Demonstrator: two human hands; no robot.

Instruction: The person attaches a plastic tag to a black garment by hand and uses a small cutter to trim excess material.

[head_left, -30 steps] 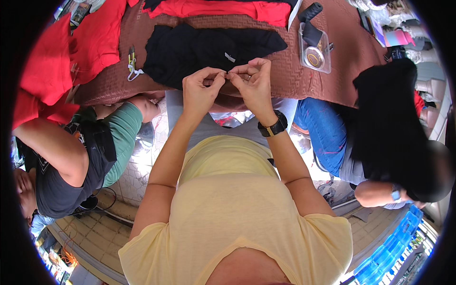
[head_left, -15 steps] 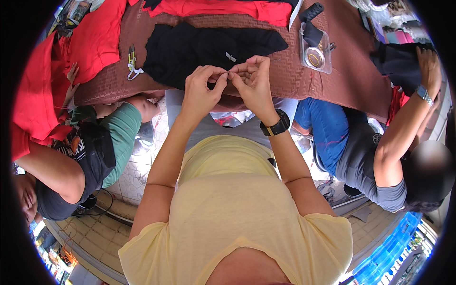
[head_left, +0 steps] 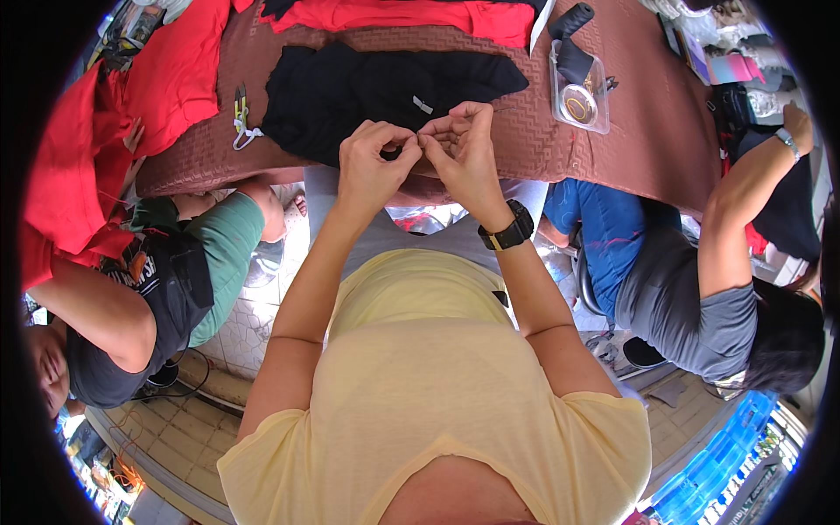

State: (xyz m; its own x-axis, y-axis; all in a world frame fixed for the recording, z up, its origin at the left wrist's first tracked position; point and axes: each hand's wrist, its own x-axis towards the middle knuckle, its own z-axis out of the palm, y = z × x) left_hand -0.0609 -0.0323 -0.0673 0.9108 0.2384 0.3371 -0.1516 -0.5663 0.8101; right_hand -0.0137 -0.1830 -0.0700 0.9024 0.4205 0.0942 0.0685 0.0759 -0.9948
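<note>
- Left hand (head_left: 372, 166) and right hand (head_left: 464, 149) meet fingertip to fingertip, each grip pinched narrow on something too small to make out.
- One black garment (head_left: 367, 87) lies just beyond on the brown tabletop (head_left: 647, 122).
- One clear plastic box (head_left: 579, 87) sits to the right of it.
- Two other people sit alongside.

— What is filling the far side?
— A table under a brown patterned tablecloth (head_left: 612, 131) is stretching across it.
— And underfoot?
— Pale floor tiles (head_left: 254, 328) are catching daylight; blue crates (head_left: 726, 477) are sitting near right.
</note>
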